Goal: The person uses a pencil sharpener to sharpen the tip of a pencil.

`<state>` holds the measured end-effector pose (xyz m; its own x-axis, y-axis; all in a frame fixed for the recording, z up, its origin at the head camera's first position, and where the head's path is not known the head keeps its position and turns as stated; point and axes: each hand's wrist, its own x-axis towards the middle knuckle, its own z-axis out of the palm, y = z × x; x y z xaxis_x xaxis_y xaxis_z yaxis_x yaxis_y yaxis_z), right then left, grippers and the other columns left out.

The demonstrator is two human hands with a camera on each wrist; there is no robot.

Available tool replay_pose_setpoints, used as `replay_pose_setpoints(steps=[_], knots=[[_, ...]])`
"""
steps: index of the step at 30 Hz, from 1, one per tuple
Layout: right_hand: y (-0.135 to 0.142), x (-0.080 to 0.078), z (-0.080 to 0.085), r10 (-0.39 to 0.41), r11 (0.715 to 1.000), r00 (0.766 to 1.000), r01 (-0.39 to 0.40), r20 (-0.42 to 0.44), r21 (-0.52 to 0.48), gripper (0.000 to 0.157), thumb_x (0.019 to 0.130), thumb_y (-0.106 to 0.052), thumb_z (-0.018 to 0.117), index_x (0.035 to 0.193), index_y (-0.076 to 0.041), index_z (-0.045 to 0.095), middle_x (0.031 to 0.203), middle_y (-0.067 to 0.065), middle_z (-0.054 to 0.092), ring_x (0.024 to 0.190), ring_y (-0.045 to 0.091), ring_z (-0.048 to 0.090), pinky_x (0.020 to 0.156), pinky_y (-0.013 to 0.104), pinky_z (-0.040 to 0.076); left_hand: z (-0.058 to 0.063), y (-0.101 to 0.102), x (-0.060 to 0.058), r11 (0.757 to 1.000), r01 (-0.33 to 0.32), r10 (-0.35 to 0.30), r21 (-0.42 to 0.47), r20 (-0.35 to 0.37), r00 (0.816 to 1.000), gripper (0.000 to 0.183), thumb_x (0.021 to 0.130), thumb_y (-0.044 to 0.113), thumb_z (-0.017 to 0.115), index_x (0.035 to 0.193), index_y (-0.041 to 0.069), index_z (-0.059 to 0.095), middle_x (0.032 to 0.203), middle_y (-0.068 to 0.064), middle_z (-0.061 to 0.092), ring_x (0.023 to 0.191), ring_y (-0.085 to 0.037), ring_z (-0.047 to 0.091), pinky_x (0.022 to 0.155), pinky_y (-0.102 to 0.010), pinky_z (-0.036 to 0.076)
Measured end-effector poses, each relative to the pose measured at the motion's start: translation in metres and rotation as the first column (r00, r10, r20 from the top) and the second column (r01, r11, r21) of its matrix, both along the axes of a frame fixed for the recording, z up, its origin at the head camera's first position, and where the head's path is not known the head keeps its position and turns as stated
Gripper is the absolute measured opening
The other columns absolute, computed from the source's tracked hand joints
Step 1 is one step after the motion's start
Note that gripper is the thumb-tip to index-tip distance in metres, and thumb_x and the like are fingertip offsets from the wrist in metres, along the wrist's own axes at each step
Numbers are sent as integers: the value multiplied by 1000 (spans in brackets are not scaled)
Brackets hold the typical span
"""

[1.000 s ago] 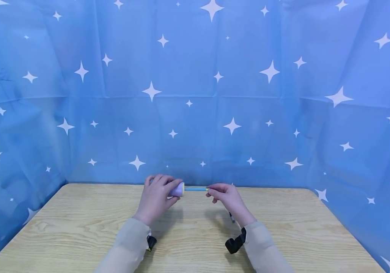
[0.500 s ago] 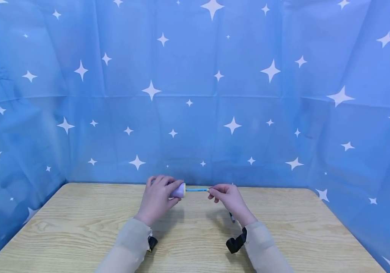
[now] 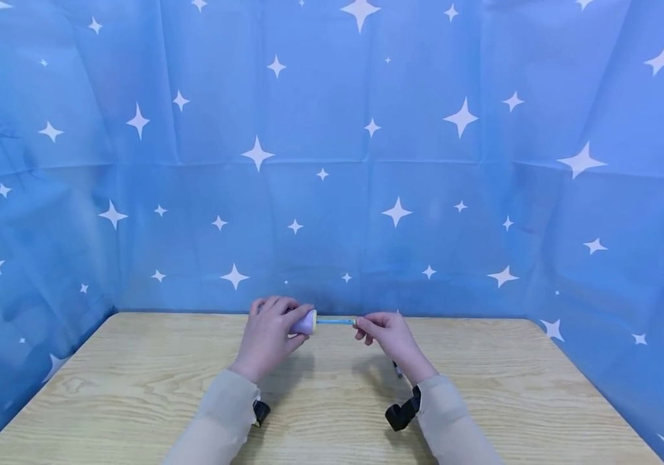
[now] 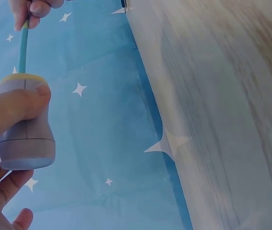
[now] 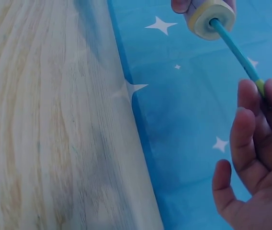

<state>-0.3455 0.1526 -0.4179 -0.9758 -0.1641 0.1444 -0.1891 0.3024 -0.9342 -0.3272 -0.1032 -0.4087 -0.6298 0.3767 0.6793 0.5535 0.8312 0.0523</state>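
Observation:
Above the back edge of the table, my left hand (image 3: 263,339) grips a lavender pencil sharpener (image 3: 303,323) with a cream-yellow rim, lying sideways. In the left wrist view, my thumb presses along the body of the sharpener (image 4: 27,148), and fingers reach around behind it. A blue pencil (image 3: 334,321) sticks out of the hole in its end face; the inserted tip is hidden. My right hand (image 3: 390,337) pinches the pencil's yellow end between thumb and index finger. The right wrist view shows the pencil (image 5: 239,55) entering the hole, with my other fingers loosely curled below.
A pale wooden table (image 3: 332,413) lies beneath both hands. Behind it hangs a blue curtain (image 3: 332,194) with white stars. Black wrist cameras sit at both cuffs, the right camera (image 3: 400,415) showing more fully. A small dark piece (image 3: 397,370) shows beside the right wrist.
Hands, sharpener and pencil stay almost in place. Dark marking on the pencil showed half a second ago and is less distinct now. The head view has shifted very slightly.

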Motion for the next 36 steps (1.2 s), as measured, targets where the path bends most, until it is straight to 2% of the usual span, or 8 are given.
replay_pose_setpoints(steps=[4,10,13,20,25,28,32,36], knots=[[-1,-1,-1,-8,1000,1000,7,8,12,22,97,-21,60,98,-5,75,79,4,69,73,25,61,90,46,43,-1,0,-1,1000,-4,4,0,13,1000,52,71,29,87,120,24,70,109,1,64,106,-23,55,94,-49,35],[-4,-2,-2,-34,999,999,34,-43,12,23,97,-21,60,100,-3,73,80,4,69,68,24,61,84,41,46,1,1,-1,1000,-3,3,5,21,1000,52,71,28,87,120,23,70,110,0,65,106,-23,56,94,-48,35],[-5,-1,-2,-39,999,999,39,-37,-5,23,97,-21,60,103,-2,73,82,5,69,70,29,61,83,40,47,0,0,0,1000,-12,12,0,23,1000,52,71,30,87,120,23,70,109,1,65,106,-22,56,95,-49,35],[1,1,1,-6,999,1000,6,-12,-36,29,96,-24,62,114,-3,69,92,7,70,83,41,61,91,47,43,0,-1,0,1000,-16,16,9,14,1000,52,72,32,86,120,25,69,109,2,65,106,-23,56,94,-49,35],[10,2,1,12,1000,1000,-12,8,-25,32,95,-23,63,120,-2,67,98,9,71,80,29,62,86,44,48,-1,2,-1,1000,-17,17,14,36,999,51,73,32,85,121,24,69,110,0,66,106,-23,55,93,-48,35],[10,10,13,12,1000,1000,-11,24,-15,30,96,-18,62,120,0,66,98,10,71,77,23,62,86,45,47,-2,3,-2,1000,-11,11,20,33,999,52,74,31,85,122,23,69,110,0,65,106,-23,55,93,-48,35],[6,8,14,39,999,999,-38,13,-22,30,96,-19,62,119,-1,67,98,10,71,79,28,62,89,50,45,-1,1,-1,1000,-11,10,20,24,1000,52,73,29,86,122,23,69,110,1,65,106,-23,55,93,-48,35],[6,-1,3,58,998,998,-58,-1,-38,28,95,-22,64,117,-6,69,101,12,70,81,30,62,88,52,46,0,-1,0,1000,-15,15,3,25,1000,53,73,29,86,122,24,69,110,1,65,106,-23,55,93,-48,35]])
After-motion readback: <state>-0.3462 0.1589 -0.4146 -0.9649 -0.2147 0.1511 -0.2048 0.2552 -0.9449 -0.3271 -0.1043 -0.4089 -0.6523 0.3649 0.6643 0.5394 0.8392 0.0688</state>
